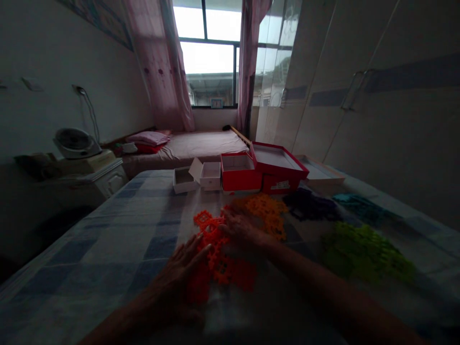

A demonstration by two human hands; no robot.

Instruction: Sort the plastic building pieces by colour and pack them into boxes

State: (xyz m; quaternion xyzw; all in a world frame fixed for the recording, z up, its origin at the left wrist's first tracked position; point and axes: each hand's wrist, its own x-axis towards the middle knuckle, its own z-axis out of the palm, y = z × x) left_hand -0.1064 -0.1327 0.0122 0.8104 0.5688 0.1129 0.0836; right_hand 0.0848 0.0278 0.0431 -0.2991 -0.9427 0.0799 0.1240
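Down on the checked cloth [118, 230], the red pieces [219, 258] form a joined sheet whose long axis runs away from the person toward the boxes. Left hand [183, 268] lies flat on its near edge, fingers loosely spread; right hand [239, 230] rests on its far part, grip unclear. Beyond, the red box [240, 179], its lid [278, 163] and the white box [210, 175] stand open, apparently empty.

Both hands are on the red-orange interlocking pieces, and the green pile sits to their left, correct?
Not quite. The left hand and right hand do rest on the red-orange pieces, but the head view shows the green pile to their right, not left.
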